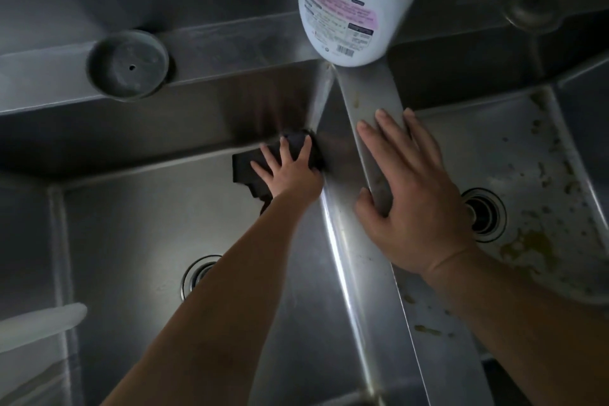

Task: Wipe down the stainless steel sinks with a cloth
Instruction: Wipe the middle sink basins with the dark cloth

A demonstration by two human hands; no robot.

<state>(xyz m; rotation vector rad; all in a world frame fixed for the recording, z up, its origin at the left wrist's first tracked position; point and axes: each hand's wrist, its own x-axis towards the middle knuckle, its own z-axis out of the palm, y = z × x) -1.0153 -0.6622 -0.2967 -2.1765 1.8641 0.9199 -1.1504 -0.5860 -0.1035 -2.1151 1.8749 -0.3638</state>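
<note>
Two stainless steel sinks lie side by side under the head camera. Deep in the left sink (138, 214), my left hand (291, 175) presses a dark cloth (245, 163) flat against the far right corner, fingers spread over it. My right hand (417, 198) rests palm down on the steel divider (369, 92) between the basins, thumb hooked over its left edge, holding nothing. The right sink (514, 148) is spattered with yellow-brown stains across its floor and near wall.
A white bottle (356, 3) with a pink label stands on the back ledge at the head of the divider. A round grey cap (128, 64) sits on the ledge at left. Each basin has a drain: left drain (197, 273), right drain (484, 214).
</note>
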